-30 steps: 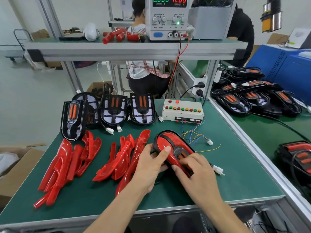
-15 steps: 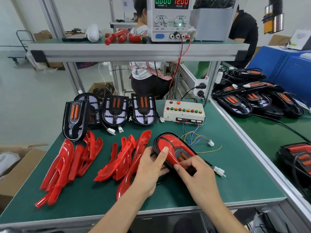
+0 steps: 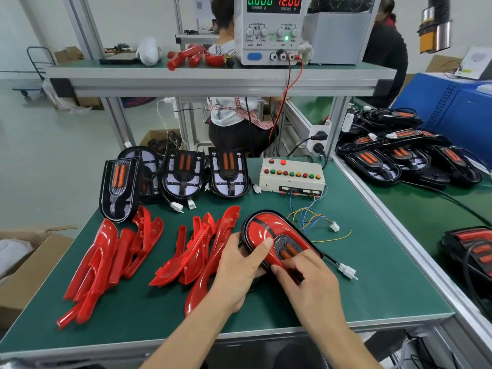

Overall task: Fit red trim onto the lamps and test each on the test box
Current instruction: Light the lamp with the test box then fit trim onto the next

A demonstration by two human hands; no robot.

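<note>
Green-matted bench (image 3: 372, 275), beige push-button test box (image 3: 291, 177) beyond the fingertips (image 3: 267, 243): left hand (image 3: 239, 265) clasps the black oval lamp (image 3: 282, 242) under glossy red plastic trim (image 3: 262, 229), right hand (image 3: 306, 275) pinching its near end, seemingly snapping the trim home.

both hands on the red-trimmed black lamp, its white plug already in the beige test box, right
No: the head view shows its white plug lying loose, not in the beige test box. Left hand and right hand are on the red-trimmed black lamp.
</note>
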